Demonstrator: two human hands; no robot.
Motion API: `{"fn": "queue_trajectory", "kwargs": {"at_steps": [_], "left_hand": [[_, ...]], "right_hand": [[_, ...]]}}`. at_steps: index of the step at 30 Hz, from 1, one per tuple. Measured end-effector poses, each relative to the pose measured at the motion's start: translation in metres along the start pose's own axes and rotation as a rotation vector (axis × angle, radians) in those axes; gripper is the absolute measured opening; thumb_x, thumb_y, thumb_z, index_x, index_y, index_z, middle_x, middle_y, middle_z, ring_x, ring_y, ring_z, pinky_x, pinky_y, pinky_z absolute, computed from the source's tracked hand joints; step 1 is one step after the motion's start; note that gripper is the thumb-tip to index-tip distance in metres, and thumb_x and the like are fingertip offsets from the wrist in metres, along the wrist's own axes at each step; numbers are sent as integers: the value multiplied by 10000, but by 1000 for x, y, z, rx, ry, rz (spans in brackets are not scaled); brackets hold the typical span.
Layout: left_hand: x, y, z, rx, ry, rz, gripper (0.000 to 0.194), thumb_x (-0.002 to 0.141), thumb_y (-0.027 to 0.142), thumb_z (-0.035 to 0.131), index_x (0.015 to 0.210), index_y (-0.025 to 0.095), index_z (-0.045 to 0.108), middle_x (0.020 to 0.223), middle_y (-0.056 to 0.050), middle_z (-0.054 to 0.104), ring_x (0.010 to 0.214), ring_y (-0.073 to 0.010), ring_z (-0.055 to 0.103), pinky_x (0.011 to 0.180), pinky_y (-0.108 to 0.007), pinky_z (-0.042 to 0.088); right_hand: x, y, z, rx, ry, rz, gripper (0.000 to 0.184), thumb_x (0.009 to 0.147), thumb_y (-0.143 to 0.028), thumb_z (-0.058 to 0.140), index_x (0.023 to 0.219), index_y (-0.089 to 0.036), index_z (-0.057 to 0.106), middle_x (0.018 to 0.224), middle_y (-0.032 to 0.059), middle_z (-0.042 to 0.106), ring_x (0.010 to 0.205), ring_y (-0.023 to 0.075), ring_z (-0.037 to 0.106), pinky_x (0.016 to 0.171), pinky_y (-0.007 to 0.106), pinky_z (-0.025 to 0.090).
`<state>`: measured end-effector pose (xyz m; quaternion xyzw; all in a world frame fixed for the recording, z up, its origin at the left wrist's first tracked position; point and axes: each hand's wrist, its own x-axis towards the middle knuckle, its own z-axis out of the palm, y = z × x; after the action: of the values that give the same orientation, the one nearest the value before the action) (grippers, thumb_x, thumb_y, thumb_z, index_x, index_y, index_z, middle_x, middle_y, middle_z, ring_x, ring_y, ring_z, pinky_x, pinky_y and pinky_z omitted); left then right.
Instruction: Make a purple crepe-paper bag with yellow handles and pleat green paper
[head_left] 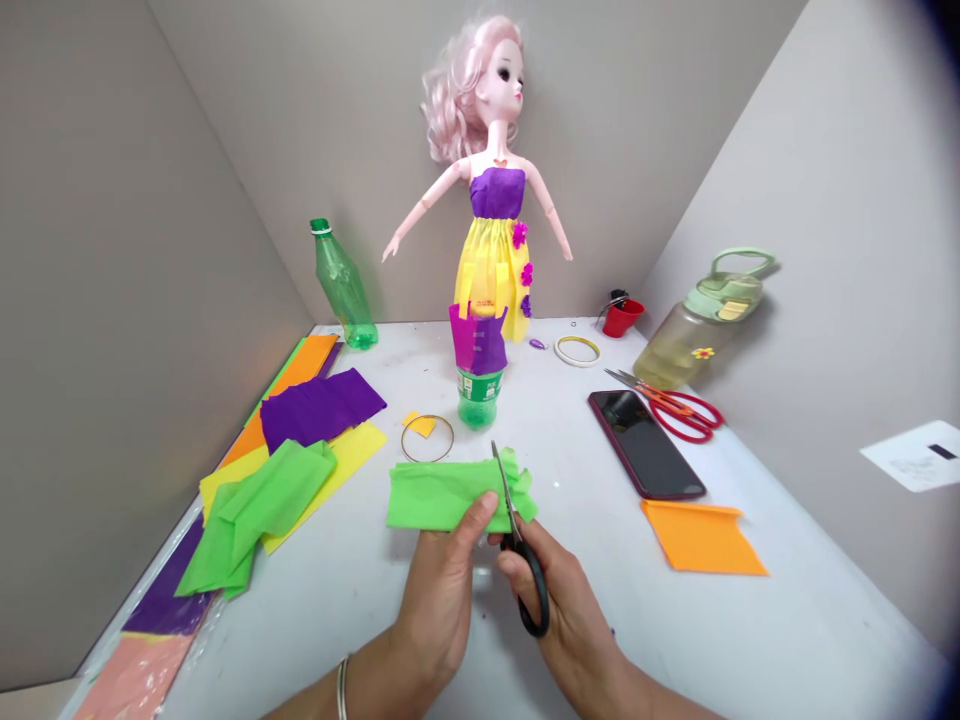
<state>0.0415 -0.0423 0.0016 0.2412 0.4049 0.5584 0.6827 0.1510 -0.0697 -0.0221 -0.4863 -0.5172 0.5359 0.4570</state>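
Note:
My left hand (442,580) grips a folded strip of green crepe paper (431,495) from below, its thumb pressed on top. Black-handled scissors (534,585) are in my right hand (562,590), fingers through the loops. Their blades lie across the right part of the green paper, whose right end is cut into small flaps. Just beyond the paper stands a cut green bottle (480,400) wrapped in magenta and purple paper. A thin ring (427,460) lies near a yellow-orange scrap (421,424).
Behind stands a doll (496,190) in a purple and yellow paper dress. Coloured paper sheets (322,405) and a green bottle (343,285) are left. On the right are a phone (645,445), red-handled scissors (686,412), an orange paper piece (701,540), tape (577,352) and a water bottle (694,330).

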Motion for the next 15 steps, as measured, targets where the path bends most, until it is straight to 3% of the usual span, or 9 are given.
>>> {"fn": "queue_trajectory", "kwargs": {"at_steps": [5,8,12,15], "left_hand": [[4,0,-1,-32,-26,24,375,811,265,725,1180,228,665,1095,-53,734,1193,-228,585,1081,-374,363],[12,8,-6,-11,-53,40,305,809,249,724,1107,202,682,1017,-50,734,1109,-218,615,1035,-365,404],[22,35,-22,195,-169,-71,169,739,275,774,810,142,696,760,-34,693,735,-173,639,771,-295,508],[25,60,-46,488,-258,-85,267,681,290,808,874,148,691,732,-31,666,632,-166,601,565,-253,487]], "right_hand": [[5,1,-4,-41,20,-21,419,886,-602,521,908,-185,554,752,-15,510,685,148,438,646,252,381],[9,-7,-9,-22,-24,17,410,908,-602,482,908,-193,517,646,-45,462,613,137,413,608,252,356],[13,-21,-23,183,-121,176,447,909,-631,449,992,-198,526,661,-28,524,648,155,493,685,280,397],[14,-25,-34,504,-298,399,529,878,-700,416,974,-200,556,658,-38,504,581,133,494,718,308,437]]}}
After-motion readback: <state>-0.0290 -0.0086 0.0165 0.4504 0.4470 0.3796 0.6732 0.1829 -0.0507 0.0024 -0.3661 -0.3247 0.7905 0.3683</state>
